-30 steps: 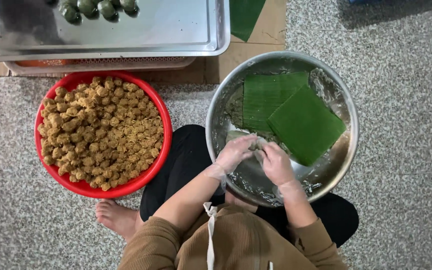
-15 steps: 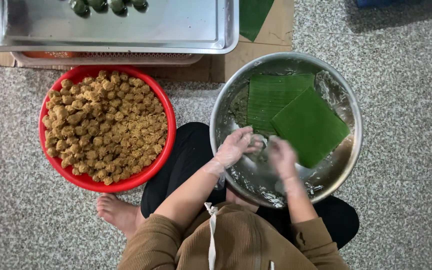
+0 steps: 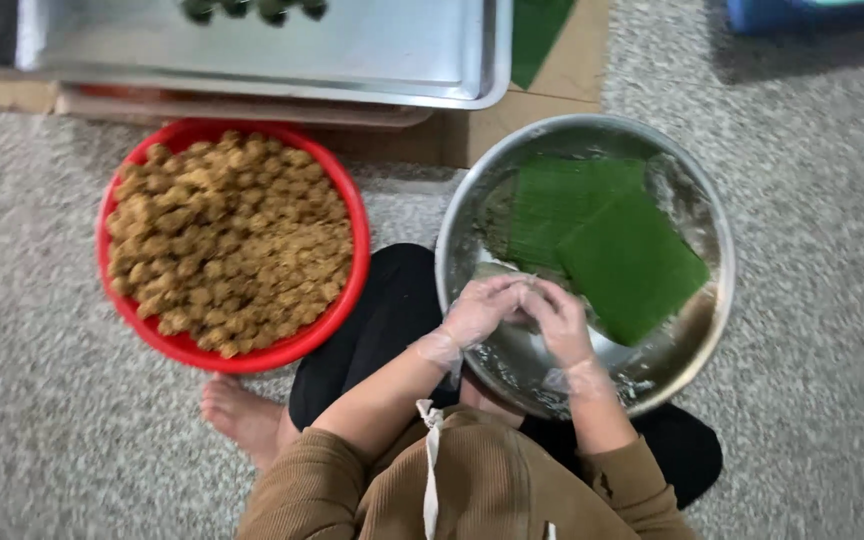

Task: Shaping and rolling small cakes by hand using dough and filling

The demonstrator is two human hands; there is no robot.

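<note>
Both my hands wear thin clear gloves and meet over the near side of a steel bowl (image 3: 712,300). My left hand (image 3: 484,308) and my right hand (image 3: 558,318) are cupped together, fingers curled inward; whatever lies between them is hidden. Several square green leaf pieces (image 3: 624,262) lie stacked in the bowl just beyond my fingers. To the left stands a red basin (image 3: 344,200) heaped with small golden-brown balls (image 3: 228,246).
A steel tray (image 3: 252,50) with a few dark green wrapped pieces (image 3: 252,10) sits at the top on cardboard. My bare foot (image 3: 242,410) rests on the speckled floor below the red basin. A blue object (image 3: 802,12) is at the top right.
My two hands have drawn closer together over the bowl, the fingers now touching. The view has shifted slightly.
</note>
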